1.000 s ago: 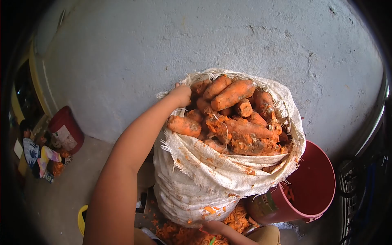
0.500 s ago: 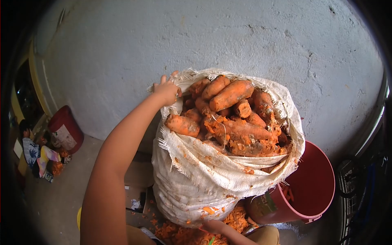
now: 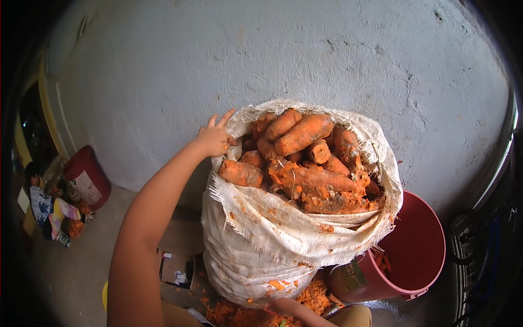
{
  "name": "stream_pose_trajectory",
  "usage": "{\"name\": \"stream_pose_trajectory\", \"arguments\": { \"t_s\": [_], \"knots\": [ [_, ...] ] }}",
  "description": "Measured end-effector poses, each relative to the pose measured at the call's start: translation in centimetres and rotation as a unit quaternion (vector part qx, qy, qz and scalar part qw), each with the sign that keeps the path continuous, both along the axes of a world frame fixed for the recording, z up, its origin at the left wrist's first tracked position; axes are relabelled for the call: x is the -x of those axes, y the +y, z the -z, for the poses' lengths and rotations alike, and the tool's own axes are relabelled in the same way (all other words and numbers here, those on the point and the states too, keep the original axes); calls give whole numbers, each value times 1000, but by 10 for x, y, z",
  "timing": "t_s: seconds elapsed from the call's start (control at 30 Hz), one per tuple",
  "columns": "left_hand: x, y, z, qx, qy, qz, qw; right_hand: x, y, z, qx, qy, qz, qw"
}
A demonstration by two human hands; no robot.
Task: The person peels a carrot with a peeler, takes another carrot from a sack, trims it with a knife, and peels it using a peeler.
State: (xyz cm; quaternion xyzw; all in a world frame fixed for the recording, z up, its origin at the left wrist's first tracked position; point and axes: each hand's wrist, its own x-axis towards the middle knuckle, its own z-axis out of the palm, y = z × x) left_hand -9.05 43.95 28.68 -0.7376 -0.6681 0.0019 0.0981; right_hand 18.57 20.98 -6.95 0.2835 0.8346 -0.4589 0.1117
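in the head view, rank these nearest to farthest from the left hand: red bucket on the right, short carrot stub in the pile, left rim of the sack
From the left hand:
1. left rim of the sack, right beside it
2. short carrot stub, to its right, amid the pile
3. red bucket, farthest right, beyond the sack
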Motion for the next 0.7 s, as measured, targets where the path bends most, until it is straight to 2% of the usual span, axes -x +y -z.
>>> {"name": "stream_pose_trajectory", "arguments": {
  "t_s": [0.07, 0.17, 0.23, 0.37, 0.47, 0.57, 0.63, 0.7],
  "knots": [
    [4, 12, 5, 16, -38, 3, 999, 6, -1, -18, 6, -51, 2, 999],
    [-9, 22, 2, 64, -49, -11, 997, 2, -4, -34, -37, 50, 33, 997],
    [-27, 2, -15, 83, -6, -53, 995, 2, -2, -24, -32, 49, 24, 998],
    [-20, 9, -9, 47, 64, -51, 996, 1, 5, 18, -7, 48, -1, 999],
    [-18, 4, -6, 24, 78, -63, 995, 6, 5, -3, 24, -50, 7, 998],
    [-17, 8, 2, 26, 100, -79, 991, -2, 3, 41, -38, 63, 22, 997],
    [-16, 13, 4, 49, 110, -94, 988, -1, 4, 7, 1, 4, 45, 999],
    [-6, 16, -1, 92, 58, -86, 990, 1, 5, -2, 21, -17, 59, 998]
  ]
}}
